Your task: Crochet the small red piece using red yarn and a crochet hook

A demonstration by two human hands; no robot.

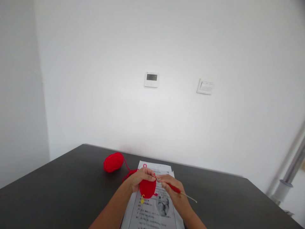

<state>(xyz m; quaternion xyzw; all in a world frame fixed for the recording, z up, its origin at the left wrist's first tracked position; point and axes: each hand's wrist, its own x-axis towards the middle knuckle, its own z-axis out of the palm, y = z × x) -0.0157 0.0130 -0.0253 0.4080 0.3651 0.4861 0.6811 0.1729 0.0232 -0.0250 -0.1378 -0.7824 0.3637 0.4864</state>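
Note:
My left hand (142, 178) pinches the upper edge of a small red crochet piece (148, 189), which hangs below its fingers. A yellow stitch marker (142, 200) dangles from the bottom of the piece. In my right hand (173, 188) is a crochet hook (175, 188) with a red grip and a thin metal shaft that sticks out to the lower right. The hook's tip meets the top edge of the piece at my left fingertips; the stitch itself is too small to make out. Red yarn (126, 163) runs from behind my left hand to a red yarn ball (113, 162).
Printed sheets (152, 216) with text and a picture lie under my hands on the dark table (78, 181). Behind the table rises a white wall (107, 79) with a thermostat panel (151, 79) and a light switch (205, 86). A metal pipe (295, 165) stands at the right.

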